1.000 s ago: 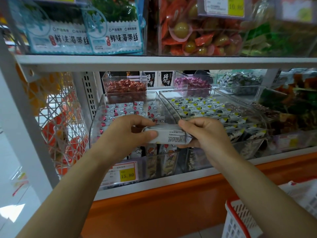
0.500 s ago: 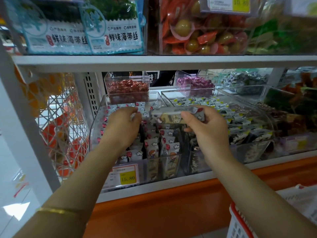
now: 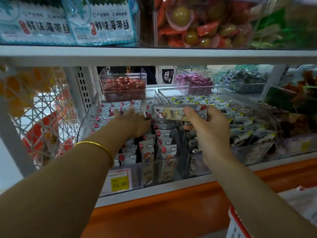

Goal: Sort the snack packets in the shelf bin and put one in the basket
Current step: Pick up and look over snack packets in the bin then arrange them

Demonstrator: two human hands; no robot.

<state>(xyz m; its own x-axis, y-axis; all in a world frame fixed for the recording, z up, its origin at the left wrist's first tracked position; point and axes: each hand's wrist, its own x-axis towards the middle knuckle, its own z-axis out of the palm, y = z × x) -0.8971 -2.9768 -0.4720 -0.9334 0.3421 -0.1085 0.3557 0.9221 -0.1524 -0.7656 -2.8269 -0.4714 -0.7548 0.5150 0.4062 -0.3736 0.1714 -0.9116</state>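
Silver-grey, printed with white clouds and red balloons, a small stack of packets [image 3: 178,113] is held level just above the clear bin [image 3: 88,117], at the centre of the frame. The right hand [image 3: 211,129] grips it by its right end: the thumb presses the near face and the other fingers curl round behind. How many packets are in the stack cannot be told, and the yellow lettering on its front is too blurred to read.

The left hand [image 3: 133,122] reaches into the bin left of the stack, apart from it, with its fingers stretched forward and lying flat on the rows of matching packets [image 3: 149,148] standing on edge below. One gold bangle [image 3: 96,145] circles that wrist.

One yellow price tag [image 3: 120,183] on the bin's front reads 15.80. Behind the bin stand two small clear boxes, one of red-wrapped sweets [image 3: 123,86] and one of purple-wrapped sweets [image 3: 194,81], with a black-and-white sign [image 3: 167,76] reading 碎银子 between them. At the upper left, two blue-and-white bags [image 3: 109,26] read 鲜味海带丝. A red-rimmed white basket [image 3: 235,224] shows at the lower right edge.
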